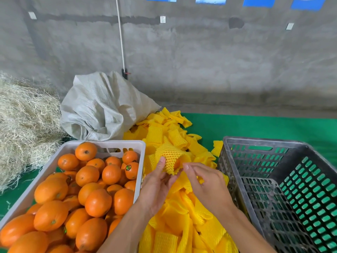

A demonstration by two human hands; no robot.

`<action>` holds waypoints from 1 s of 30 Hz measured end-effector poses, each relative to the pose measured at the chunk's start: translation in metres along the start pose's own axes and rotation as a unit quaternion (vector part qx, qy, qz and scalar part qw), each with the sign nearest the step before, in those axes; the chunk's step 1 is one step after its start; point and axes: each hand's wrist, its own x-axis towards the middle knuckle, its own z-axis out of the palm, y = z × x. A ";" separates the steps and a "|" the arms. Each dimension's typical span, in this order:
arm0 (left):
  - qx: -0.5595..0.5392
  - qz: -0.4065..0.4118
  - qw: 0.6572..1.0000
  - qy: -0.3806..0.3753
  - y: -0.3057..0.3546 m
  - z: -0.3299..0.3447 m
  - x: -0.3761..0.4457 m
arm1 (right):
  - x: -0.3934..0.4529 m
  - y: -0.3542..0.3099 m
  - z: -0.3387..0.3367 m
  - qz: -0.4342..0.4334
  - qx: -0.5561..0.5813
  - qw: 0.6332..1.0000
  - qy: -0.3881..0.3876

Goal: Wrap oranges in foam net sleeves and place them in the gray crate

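Note:
My left hand holds a yellow foam net sleeve over the pile, thumb pressed against its side. An orange shows through the sleeve's open end. My right hand meets the sleeve from the right, its fingertips pinching the sleeve's rim. Several loose oranges fill the white crate on the left. To the right stands the gray crate, with nothing visible inside it. A pile of yellow foam net sleeves lies between the two crates.
A green mat covers the table. A crumpled white woven sack sits behind the white crate, with straw at far left. Behind everything rises a concrete wall.

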 end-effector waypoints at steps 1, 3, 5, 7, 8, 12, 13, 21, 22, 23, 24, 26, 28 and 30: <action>0.046 0.029 0.998 0.014 -0.001 0.000 -0.001 | 0.001 0.000 -0.003 0.001 -0.029 0.999 0.042; 0.202 0.107 0.973 0.037 -0.005 0.002 -0.005 | 0.005 -0.001 -0.008 0.040 -0.063 0.994 0.074; 0.327 0.153 0.932 0.015 -0.015 0.006 -0.011 | 0.005 0.001 -0.011 0.087 -0.068 0.994 0.001; 0.363 0.138 0.921 -0.018 -0.026 0.010 -0.016 | 0.002 0.005 -0.012 0.115 -0.038 0.990 -0.073; 0.365 0.126 0.921 -0.040 -0.028 0.012 -0.017 | 0.002 0.005 -0.013 0.121 -0.017 0.990 -0.076; 0.562 0.219 0.790 -0.107 -0.015 0.007 -0.021 | 0.011 0.006 -0.027 0.075 -0.156 0.984 0.044; 0.635 0.275 0.716 -0.089 -0.010 0.004 -0.021 | 0.014 0.009 -0.033 0.055 -0.235 0.966 0.087; 0.765 0.201 0.589 0.167 0.023 -0.024 -0.016 | 0.013 0.041 -0.063 0.202 -0.416 0.878 0.124; 0.754 0.204 0.602 0.165 0.027 -0.028 -0.015 | 0.014 0.041 -0.061 0.187 -0.413 0.885 0.109; 0.740 0.211 0.618 0.161 0.029 -0.031 -0.013 | 0.013 0.043 -0.059 0.162 -0.404 0.896 0.088; 0.723 0.217 0.635 0.162 0.031 -0.036 -0.011 | 0.013 0.043 -0.053 0.130 -0.383 0.913 0.055; 0.694 0.216 0.665 0.174 0.037 -0.048 -0.007 | 0.011 0.040 -0.038 0.095 -0.324 0.940 -0.054; 0.671 0.199 0.688 0.191 0.043 -0.058 -0.003 | 0.005 0.038 -0.019 0.121 -0.287 0.936 -0.166; 0.657 0.179 0.702 0.207 0.047 -0.065 0.001 | -0.002 0.036 -0.003 0.186 -0.243 0.920 -0.245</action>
